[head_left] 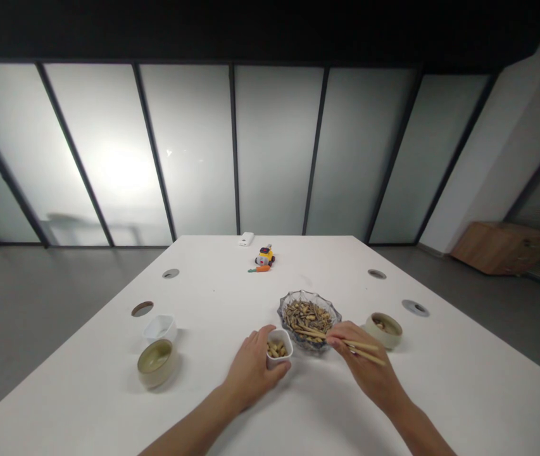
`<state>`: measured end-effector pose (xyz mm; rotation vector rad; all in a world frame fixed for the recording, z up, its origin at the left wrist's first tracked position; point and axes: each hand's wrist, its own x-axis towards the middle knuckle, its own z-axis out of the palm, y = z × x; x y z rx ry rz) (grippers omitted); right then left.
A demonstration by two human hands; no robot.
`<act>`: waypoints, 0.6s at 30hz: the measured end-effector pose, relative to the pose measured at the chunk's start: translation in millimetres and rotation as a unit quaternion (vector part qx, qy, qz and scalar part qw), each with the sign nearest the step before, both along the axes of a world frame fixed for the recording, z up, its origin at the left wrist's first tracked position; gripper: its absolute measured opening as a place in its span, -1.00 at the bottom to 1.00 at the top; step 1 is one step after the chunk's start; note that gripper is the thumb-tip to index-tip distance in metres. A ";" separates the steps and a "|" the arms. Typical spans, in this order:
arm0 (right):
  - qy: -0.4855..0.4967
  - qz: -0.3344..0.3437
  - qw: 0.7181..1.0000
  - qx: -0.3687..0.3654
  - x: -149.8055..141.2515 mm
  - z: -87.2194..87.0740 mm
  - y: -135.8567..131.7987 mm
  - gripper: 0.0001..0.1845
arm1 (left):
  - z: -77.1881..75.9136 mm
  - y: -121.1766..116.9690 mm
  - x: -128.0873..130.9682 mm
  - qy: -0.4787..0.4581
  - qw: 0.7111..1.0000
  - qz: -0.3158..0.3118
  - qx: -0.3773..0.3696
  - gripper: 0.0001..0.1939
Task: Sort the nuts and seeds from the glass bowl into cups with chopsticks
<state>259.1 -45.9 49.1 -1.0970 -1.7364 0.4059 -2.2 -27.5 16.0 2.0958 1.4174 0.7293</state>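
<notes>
My left hand (251,370) is wrapped round a small white square cup (279,348) that holds a few pale nuts. Just right of it stands a cut-glass bowl (308,320) full of dark striped seeds. My right hand (359,361) grips a pair of wooden chopsticks (340,339), whose tips reach into the glass bowl among the seeds. A small beige bowl (383,329) with a few bits inside sits right of my right hand.
On the white table (203,405), a white square dish (160,327) and a beige bowl (156,362) stand at the left. A yellow toy (264,255), an orange carrot toy (259,268) and a white box (245,239) lie at the far end. Round cable holes dot both sides.
</notes>
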 end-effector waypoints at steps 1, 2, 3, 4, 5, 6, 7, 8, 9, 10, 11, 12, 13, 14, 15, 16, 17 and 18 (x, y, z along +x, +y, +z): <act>0.003 0.000 1.000 0.003 0.1 -0.4 0.3 -0.67 | -0.2 -0.1 0.0 0.000 1.000 0.000 0.001 -0.37; 0.008 -0.001 1.000 0.007 0.1 -0.8 0.6 -0.67 | -0.6 0.0 0.0 0.000 1.000 0.002 0.002 -0.36; 0.012 -0.003 1.000 0.010 0.0 -1.1 0.8 -0.68 | -1.2 0.0 0.0 -0.001 1.000 0.003 0.003 -0.36; 0.015 -0.005 1.000 0.011 -0.1 -1.5 1.0 -0.68 | -1.9 0.2 0.1 -0.001 1.000 0.004 0.004 -0.36; 0.016 -0.004 1.000 0.011 -0.4 -1.7 1.0 -0.68 | -2.6 0.4 0.1 0.000 1.000 0.005 0.004 -0.36; 0.015 -0.001 1.000 0.009 -0.8 -1.9 0.8 -0.68 | -3.2 0.7 0.2 0.001 1.000 0.005 0.005 -0.35; 0.014 0.005 1.000 0.006 -1.3 -2.0 0.5 -0.69 | -3.7 0.9 0.2 0.001 1.000 0.005 0.005 -0.35; 0.012 0.012 1.000 0.001 -1.8 -2.2 0.0 -0.69 | -4.1 1.2 0.3 0.002 1.000 0.006 0.004 -0.35; 0.010 0.019 1.000 -0.003 -2.4 -2.3 -0.5 -0.69 | -4.3 1.4 0.4 0.003 1.000 0.006 0.003 -0.34; 0.008 0.026 1.000 -0.007 -2.9 -2.6 -0.9 -0.69 | -4.4 1.5 0.4 0.003 1.000 0.006 0.002 -0.34; 0.005 0.031 0.999 -0.008 -3.2 -3.1 -1.2 -0.69 | -4.4 1.6 0.4 0.003 1.000 0.005 0.001 -0.33; 0.002 0.034 0.999 -0.009 -3.4 -3.6 -1.3 -0.69 | -4.5 1.7 0.4 0.003 1.000 0.004 0.002 -0.33; -0.001 0.033 0.999 -0.008 -3.3 -4.3 -1.2 -0.69 | -4.5 1.7 0.4 0.003 1.000 0.003 0.002 -0.33; -0.004 0.030 1.000 -0.006 -3.1 -5.0 -0.9 -0.69 | -4.7 1.7 0.3 0.003 1.000 0.003 0.004 -0.33; -0.005 0.025 1.000 -0.003 -2.7 -5.6 -0.4 -0.69 | -5.0 1.8 0.2 0.004 1.000 0.003 0.005 -0.34; -0.005 0.019 1.000 0.001 -2.1 -6.0 0.2 -0.69 | -5.5 1.8 0.0 0.005 1.000 0.003 0.007 -0.34; -0.004 0.012 1.000 0.006 -1.5 -6.2 0.9 -0.69 | -6.0 1.9 -0.2 0.006 1.000 0.003 0.009 -0.35; -0.002 0.002 1.000 0.012 -0.7 -5.9 1.5 -0.69 | -6.5 1.9 -0.4 0.006 1.000 0.002 0.011 -0.35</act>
